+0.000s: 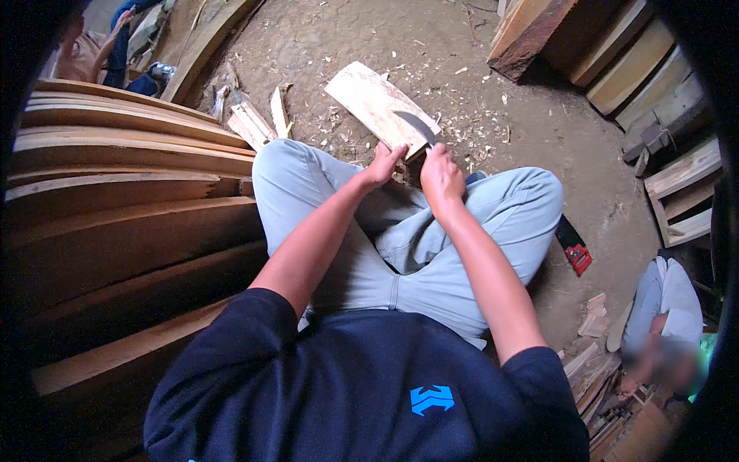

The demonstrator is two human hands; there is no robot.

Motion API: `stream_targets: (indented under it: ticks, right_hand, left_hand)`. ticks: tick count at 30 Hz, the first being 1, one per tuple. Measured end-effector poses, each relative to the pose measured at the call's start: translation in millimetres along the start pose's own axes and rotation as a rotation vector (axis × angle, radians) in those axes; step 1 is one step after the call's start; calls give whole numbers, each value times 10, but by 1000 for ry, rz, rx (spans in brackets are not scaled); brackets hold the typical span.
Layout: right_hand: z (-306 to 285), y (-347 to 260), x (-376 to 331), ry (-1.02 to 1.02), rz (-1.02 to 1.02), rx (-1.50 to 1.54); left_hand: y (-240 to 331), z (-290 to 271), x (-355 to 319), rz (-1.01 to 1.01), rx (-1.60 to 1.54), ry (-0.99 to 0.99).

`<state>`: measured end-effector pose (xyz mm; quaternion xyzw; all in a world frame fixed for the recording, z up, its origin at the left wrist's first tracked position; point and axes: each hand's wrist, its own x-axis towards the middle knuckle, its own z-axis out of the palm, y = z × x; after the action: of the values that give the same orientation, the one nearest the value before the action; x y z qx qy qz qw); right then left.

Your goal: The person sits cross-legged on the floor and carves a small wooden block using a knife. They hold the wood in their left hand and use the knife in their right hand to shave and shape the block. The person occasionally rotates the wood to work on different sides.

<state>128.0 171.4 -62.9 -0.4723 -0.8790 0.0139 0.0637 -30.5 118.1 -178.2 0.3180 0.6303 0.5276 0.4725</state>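
Ahead, board (373,100) (pale) against left hand (383,165)

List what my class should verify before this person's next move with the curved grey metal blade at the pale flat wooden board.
1. Right grip closed round the handle of the curved grey metal blade: ok.
2. Left grip on the near end of the pale flat wooden board: ok.
3. Left thumb well away from the blade: not ok, they are close.
4. Blade's edge touching the wood: cannot tell.
5. Red-handled saw clear of both grips: ok, beyond the right knee.
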Motion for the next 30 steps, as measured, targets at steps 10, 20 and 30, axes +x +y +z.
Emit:
stream_targets:
  ticks: [10,20,30]
  right_hand:
    - [-37,-62,-77,-26,11,-36]
    - [125,-23,63,29,50,-69]
    - [-149,97,9,-144,54,101]
  left_hand:
    - [-53,-49,-47,-26,-53,52]
    - [225,103,-106,41,4,40]
    - [175,81,-116,-19,-27,100]
